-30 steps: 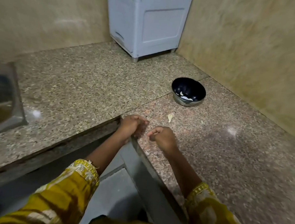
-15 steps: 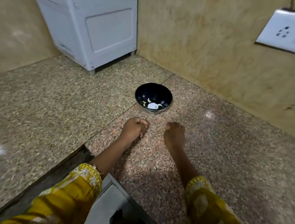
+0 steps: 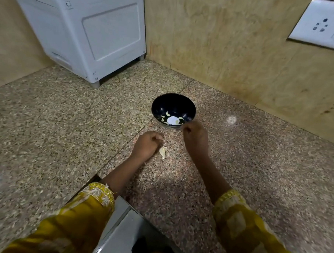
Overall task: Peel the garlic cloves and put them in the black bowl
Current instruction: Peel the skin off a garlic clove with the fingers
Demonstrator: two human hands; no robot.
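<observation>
The black bowl [image 3: 173,105] stands on the granite counter near the wall corner, with several pale peeled garlic cloves [image 3: 172,120] in its bottom. My right hand [image 3: 195,140] hovers at the bowl's near rim, its fingers curled and pinched together. Its back hides whatever is between them. My left hand [image 3: 146,144] rests on the counter a little in front of the bowl with curled fingers. A pale piece of garlic or skin [image 3: 163,152] lies on the counter just beside its thumb.
A white appliance [image 3: 93,33] stands in the far corner to the left of the bowl. Beige walls close the back and the right side, with a white socket plate [image 3: 321,24] on the right wall. The counter's inner edge and a grey step [image 3: 123,224] are below my arms.
Both hands have moved forward towards the bowl, the right one up to its rim. The pale garlic piece that they covered half a second ago now shows beside my left hand.
</observation>
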